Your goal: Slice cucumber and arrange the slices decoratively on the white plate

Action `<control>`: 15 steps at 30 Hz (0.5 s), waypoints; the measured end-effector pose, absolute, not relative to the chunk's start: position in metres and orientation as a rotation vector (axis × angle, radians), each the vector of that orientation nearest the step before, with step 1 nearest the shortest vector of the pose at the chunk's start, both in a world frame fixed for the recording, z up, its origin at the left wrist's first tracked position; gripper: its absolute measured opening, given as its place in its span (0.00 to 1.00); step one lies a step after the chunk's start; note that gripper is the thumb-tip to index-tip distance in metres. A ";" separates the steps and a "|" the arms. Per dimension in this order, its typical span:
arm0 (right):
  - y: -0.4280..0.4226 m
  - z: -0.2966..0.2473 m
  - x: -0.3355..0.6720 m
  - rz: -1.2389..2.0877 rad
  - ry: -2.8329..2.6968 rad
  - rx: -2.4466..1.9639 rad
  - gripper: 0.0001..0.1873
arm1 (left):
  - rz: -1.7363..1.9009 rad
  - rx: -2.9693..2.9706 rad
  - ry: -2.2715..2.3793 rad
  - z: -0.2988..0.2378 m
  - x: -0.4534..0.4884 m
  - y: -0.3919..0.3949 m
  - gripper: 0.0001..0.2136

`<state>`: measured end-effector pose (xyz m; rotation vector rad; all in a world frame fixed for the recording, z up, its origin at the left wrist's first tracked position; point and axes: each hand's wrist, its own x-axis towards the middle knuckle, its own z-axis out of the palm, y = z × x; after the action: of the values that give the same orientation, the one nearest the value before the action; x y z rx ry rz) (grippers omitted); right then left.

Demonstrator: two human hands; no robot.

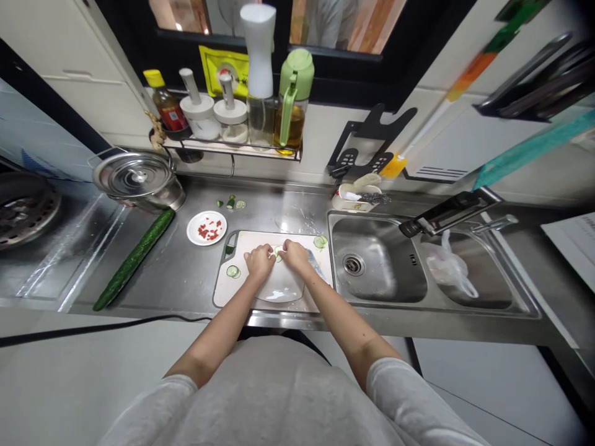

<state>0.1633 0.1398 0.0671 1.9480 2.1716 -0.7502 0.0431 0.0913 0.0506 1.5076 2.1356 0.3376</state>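
Nearest, a white dish (pixel 280 291) is seen on the board (pixel 224 291). Just beyond, cucumber slices (pixel 277 251) are met by left hand (pixel 260 260) and right hand (pixel 295 254), fingers narrowed; grip cannot be told. Arranging is judged in hand; careful fingertip placement is called for. Farther, a plate (pixel 191 231) is noted.
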 end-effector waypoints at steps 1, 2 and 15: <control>0.140 0.068 0.164 -0.753 2.167 1.948 0.12 | 0.342 1.509 2.133 0.051 0.043 0.091 0.07; 0.140 0.069 0.164 -0.758 2.162 1.949 0.12 | 0.347 1.511 2.131 0.051 0.043 0.091 0.07; 0.135 0.077 0.175 -0.718 2.101 1.973 0.11 | 0.387 1.535 2.111 0.050 0.046 0.096 0.06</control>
<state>0.1750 0.1354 0.0775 1.9726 2.1012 -0.7182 0.0460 0.0956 0.0498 1.5347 2.1111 0.3873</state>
